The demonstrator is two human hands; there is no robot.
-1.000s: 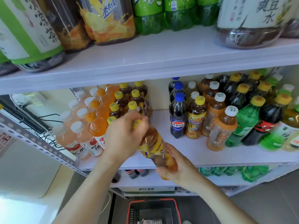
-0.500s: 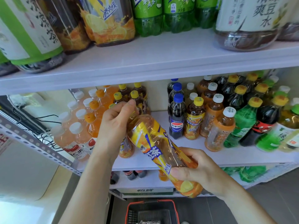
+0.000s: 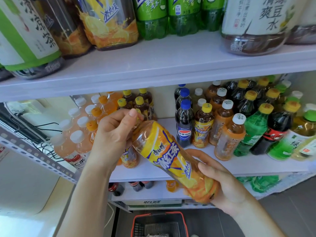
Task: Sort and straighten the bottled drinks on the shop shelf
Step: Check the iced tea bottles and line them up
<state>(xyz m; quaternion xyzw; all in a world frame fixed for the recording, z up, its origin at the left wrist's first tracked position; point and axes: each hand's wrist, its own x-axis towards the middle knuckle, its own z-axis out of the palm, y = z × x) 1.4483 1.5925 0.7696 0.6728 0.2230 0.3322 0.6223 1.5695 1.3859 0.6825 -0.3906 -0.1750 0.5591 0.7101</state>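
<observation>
Hands of one person hold a tea bottle [image 3: 169, 156] in the air, in front of a white shop shelf [image 3: 248, 165] and off it. The bottle lies tilted, its long axis running from the cap end at 10 o'clock to the base at 4 o'clock. The left grip [image 3: 112, 139] is closed round the neck, fingers curled over the cap, which is hidden. The right grip [image 3: 229, 190] is closed round the base, thumb lying on the label. The left grip is higher and nearer the shelf; the right is lower and nearer the camera.

A row of yellow-capped bottles [image 3: 139, 101], apparently the same tea, stands at 11 o'clock from the held bottle, just behind the left grip. To join them the bottle would probably need swinging upright, cap toward 12 o'clock, base down.

Its yellow label reads 冰红茶 in large characters, with 康师傅 smaller above. At 1 o'clock stands a cola bottle [image 3: 183, 127] with a blue cap, a Pepsi logo and 百事可乐. On the shelf above, green bottles [image 3: 150, 16] read 苹果汽水, and a large bottle [image 3: 256, 23] at top right shows 爽, 豆 and 水. At 6 o'clock, below the hands, is a red-rimmed basket [image 3: 134, 224].
</observation>
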